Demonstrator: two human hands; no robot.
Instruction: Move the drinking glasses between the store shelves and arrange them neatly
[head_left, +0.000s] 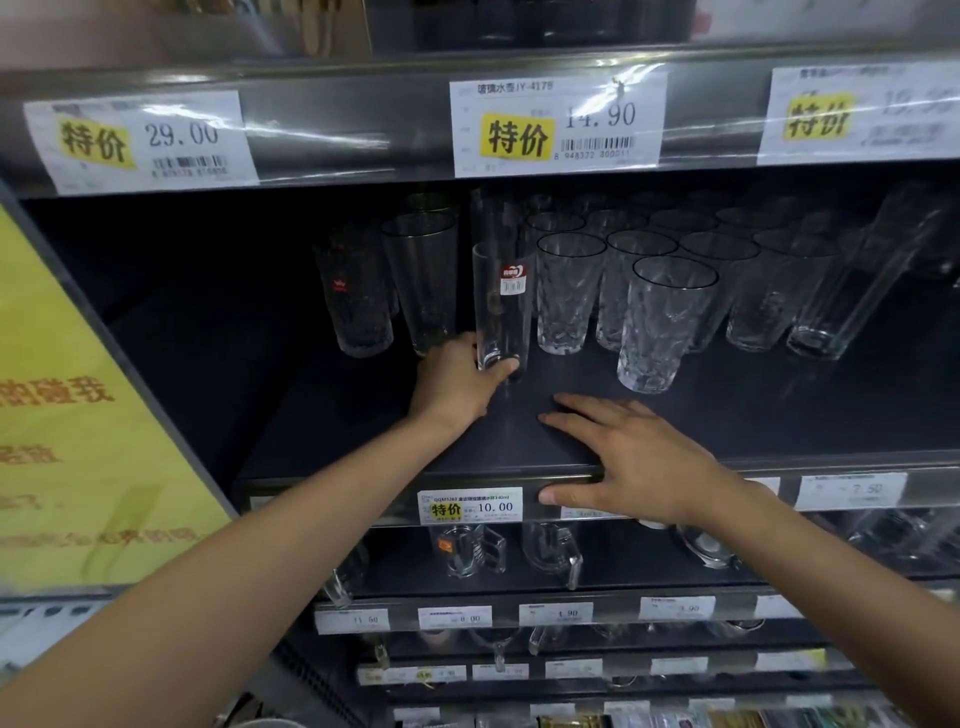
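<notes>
Fingers of my left hand (457, 382) clamp the tall glass (501, 312) at its base; my right hand (634, 462) lies flat, fingers straight, on the shelf (337, 421).

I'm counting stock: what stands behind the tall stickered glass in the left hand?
At least one more tall straight glass rises right behind the stickered glass that the left hand grips. Anything deeper is lost in overlap and shadow.

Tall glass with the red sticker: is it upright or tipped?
Upright. The tall glass has its rim on top and its base down by the shelf, where the left hand grips it.
</notes>
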